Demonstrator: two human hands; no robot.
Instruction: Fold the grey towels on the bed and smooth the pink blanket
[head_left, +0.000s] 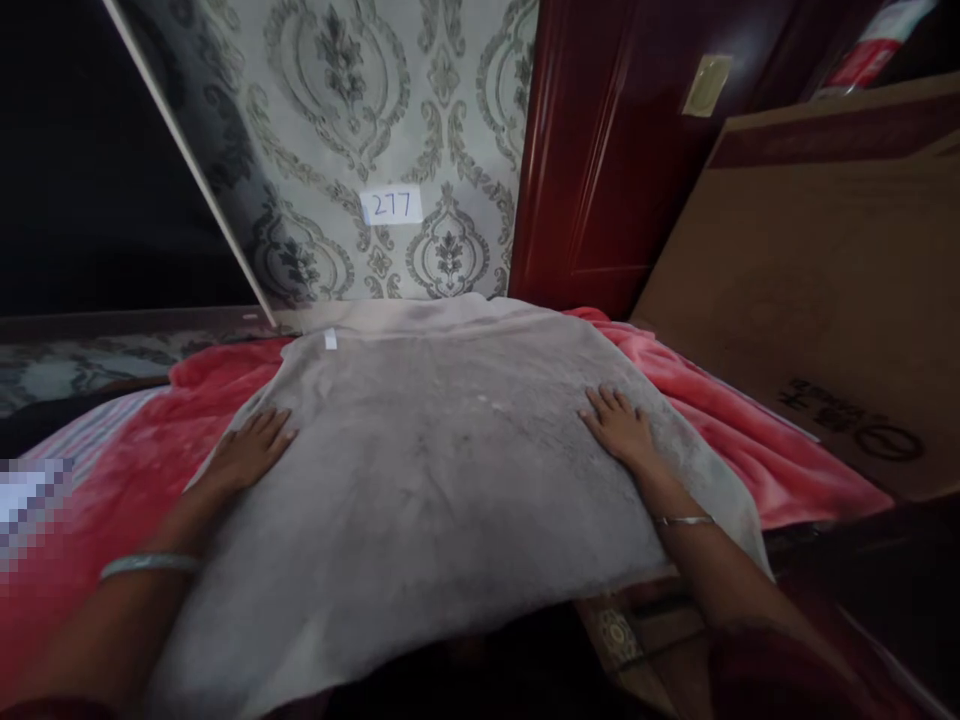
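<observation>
A grey towel-like cloth (435, 480) lies spread out in front of me, with a small white tag near its far left corner. My left hand (255, 447) rests flat on its left side, fingers spread. On the right part of the cloth, my right hand (619, 425) also lies flat with fingers apart. Neither hand grips anything. Beneath the cloth, a red plush blanket (712, 430) shows on both sides. The near edge of the cloth hangs toward me.
A large cardboard box (825, 270) leans at the right beside a dark red door (592, 150). Patterned wallpaper (442, 100) at the back bears a paper label (391, 205) reading 277. A dark screen-like panel (97, 170) stands at the left. Striped fabric (97, 425) lies below it.
</observation>
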